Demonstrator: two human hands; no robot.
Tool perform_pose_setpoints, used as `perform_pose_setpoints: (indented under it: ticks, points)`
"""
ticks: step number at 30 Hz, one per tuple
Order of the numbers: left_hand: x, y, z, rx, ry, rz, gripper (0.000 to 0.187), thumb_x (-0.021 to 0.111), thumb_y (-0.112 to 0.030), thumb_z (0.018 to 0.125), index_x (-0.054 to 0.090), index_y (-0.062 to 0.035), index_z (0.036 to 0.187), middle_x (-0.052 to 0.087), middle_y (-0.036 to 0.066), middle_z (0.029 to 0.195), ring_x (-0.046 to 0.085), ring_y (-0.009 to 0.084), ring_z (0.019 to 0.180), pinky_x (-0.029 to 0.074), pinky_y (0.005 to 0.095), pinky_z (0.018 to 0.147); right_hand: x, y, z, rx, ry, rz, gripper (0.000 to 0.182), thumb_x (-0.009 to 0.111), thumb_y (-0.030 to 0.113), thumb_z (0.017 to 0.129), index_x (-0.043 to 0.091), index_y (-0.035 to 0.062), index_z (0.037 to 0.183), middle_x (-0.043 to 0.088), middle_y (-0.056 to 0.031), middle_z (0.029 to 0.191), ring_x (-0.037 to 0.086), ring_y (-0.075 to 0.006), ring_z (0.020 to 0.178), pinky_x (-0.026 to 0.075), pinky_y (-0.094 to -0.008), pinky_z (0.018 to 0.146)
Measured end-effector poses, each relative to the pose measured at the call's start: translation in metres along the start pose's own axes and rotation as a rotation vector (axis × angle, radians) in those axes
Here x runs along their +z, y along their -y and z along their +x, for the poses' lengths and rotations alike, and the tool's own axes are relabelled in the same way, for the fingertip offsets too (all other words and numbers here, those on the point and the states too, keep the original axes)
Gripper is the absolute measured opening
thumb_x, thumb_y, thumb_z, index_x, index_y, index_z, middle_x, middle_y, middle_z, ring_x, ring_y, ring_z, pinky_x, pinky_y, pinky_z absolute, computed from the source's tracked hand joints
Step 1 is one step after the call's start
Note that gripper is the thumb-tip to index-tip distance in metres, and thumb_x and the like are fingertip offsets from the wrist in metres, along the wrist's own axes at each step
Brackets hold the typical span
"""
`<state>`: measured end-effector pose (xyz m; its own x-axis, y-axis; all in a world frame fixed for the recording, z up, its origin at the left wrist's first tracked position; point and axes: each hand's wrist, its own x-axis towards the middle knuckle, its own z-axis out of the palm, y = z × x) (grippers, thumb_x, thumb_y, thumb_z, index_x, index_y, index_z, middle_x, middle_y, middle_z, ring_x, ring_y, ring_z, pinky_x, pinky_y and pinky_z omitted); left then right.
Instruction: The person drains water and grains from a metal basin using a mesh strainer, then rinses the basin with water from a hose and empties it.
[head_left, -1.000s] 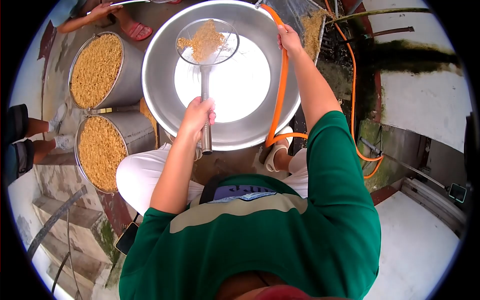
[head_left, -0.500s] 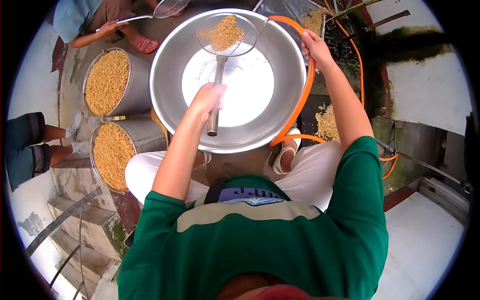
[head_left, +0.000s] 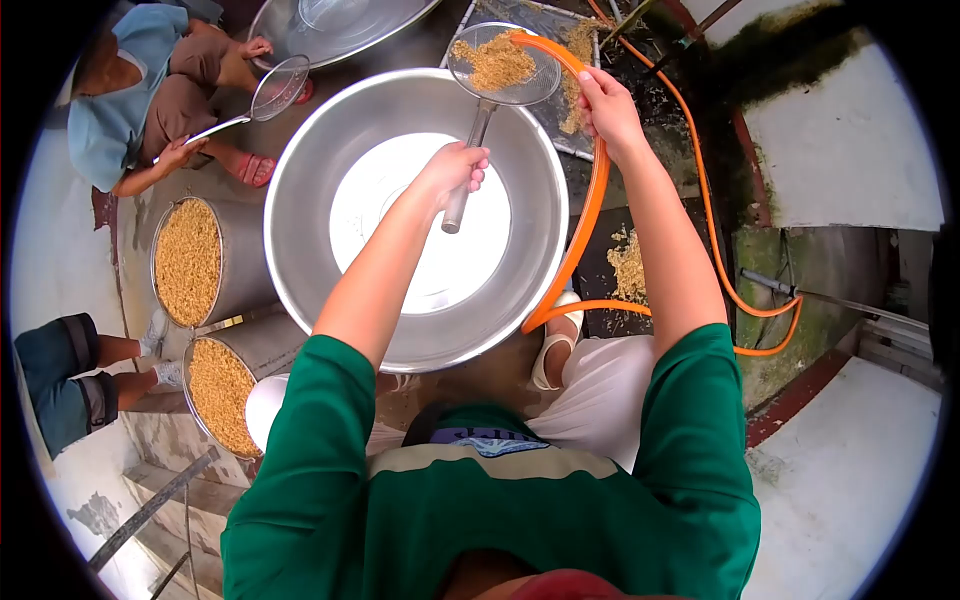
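Note:
My left hand (head_left: 457,172) is wrapped round the metal handle of a mesh strainer (head_left: 541,84). Wet yellowish grain (head_left: 492,64) lies heaped in the strainer's mesh, over the far right rim of a large steel basin (head_left: 305,185). An orange hose (head_left: 588,215) is gripped near its end by my right hand (head_left: 610,112). Its mouth points into the strainer right at the grain. The hose bends down along the basin's right side toward my foot. The basin's bright bottom shows below the strainer handle.
Two metal buckets (head_left: 245,265) full of grain stand on the left. A seated person (head_left: 150,90) at upper left holds another strainer (head_left: 280,88) near a second basin (head_left: 335,45). Another person's legs (head_left: 60,370) are at far left. Spilled grain (head_left: 628,265) lies right of the hose.
The strainer has moved from over the basin to its far right rim, and the hose mouth now reaches into it. The view has shifted, bringing the second basin into sight.

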<state>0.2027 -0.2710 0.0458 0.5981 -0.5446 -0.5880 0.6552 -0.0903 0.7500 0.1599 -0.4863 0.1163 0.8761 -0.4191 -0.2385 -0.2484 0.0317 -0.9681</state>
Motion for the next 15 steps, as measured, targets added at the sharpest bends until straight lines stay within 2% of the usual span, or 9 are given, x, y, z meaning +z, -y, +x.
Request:
perform_pose_setpoints:
  ticks: [13, 15]
  points:
    - [0.016, -0.007, 0.06, -0.018, 0.038, -0.045, 0.005, 0.047, -0.005, 0.085, 0.046, -0.0023, 0.082, 0.047, 0.001, 0.063, 0.039, 0.0058, 0.046, 0.035, 0.0183, 0.039, -0.014, -0.016, 0.033, 0.088, -0.028, -0.036, 0.026, 0.05, 0.023, 0.089, 0.056, 0.0068, 0.108, 0.046, 0.0024, 0.062, 0.04, -0.0058, 0.047, 0.032, -0.021, 0.04]
    - [0.019, -0.014, 0.062, -0.025, 0.033, -0.019, 0.004, 0.047, -0.005, 0.085, 0.046, -0.0015, 0.084, 0.047, 0.001, 0.064, 0.039, 0.0059, 0.046, 0.036, 0.0184, 0.04, -0.015, -0.018, 0.037, 0.078, -0.098, -0.052, 0.026, 0.051, 0.023, 0.088, 0.056, 0.0067, 0.108, 0.047, 0.0025, 0.062, 0.04, -0.0058, 0.047, 0.032, -0.021, 0.04]
